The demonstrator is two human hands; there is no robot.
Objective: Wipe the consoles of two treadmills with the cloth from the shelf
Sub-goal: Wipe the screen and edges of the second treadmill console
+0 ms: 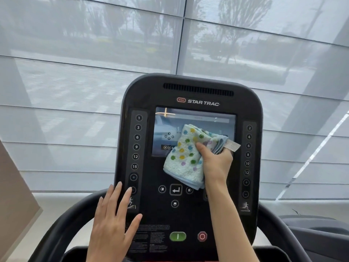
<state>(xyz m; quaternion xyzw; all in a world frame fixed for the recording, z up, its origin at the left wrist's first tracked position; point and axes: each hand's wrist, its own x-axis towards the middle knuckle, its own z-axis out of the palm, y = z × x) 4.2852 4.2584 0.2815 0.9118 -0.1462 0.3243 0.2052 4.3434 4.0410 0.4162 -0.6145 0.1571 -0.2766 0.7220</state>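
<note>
Black console fills your view: your left hand lies spread flat at its 8 o'clock edge, and farther up your right hand pinches the dotted cloth against the screen's 5 o'clock corner.

**Colours at the Treadmill**

Black console with white numbers and white lettering beside a red logo. Pale blue cloth, dotted green, yellow, blue and purple, with a white tag. Green button and red button low on the panel. Greyish-blue screen. Pale grey blinds behind, with dim tree shapes showing through.
</note>
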